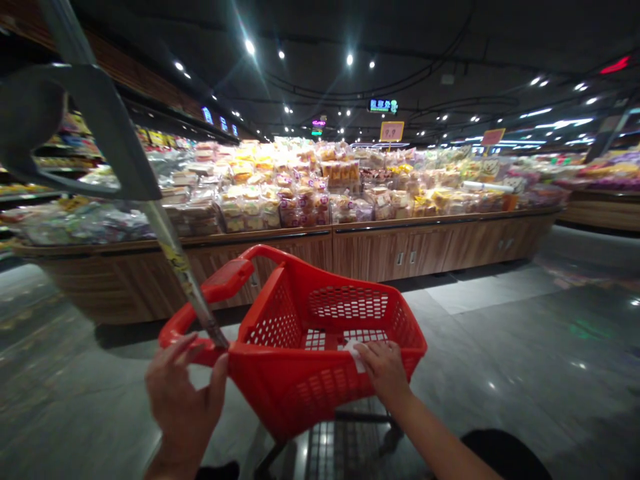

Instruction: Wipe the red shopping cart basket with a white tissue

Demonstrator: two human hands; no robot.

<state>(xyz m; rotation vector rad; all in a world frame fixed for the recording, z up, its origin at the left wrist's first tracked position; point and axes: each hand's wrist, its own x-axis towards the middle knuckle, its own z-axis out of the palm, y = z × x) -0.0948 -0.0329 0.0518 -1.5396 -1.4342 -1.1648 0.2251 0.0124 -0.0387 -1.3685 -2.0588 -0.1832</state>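
A red plastic mesh shopping basket (320,347) sits tilted in front of me on a wire cart frame (345,447). My left hand (183,400) is at the basket's near left corner, its fingers and thumb around the rim by the red handle (227,280). My right hand (383,370) lies curled over the front rim. Its fingertips touch a small white packet (354,353) at the rim, mostly hidden by the fingers. A long grey metal pole (173,243) with a dark curved bracket (60,120) runs down from the upper left, its lower end by my left hand.
A long wooden display counter (390,250) piled with several bagged baked goods (280,193) stands ahead. Packed shelves (50,153) line the left, and price signs (391,131) stand above the goods. Polished grey floor (500,333) runs along the counter's right side.
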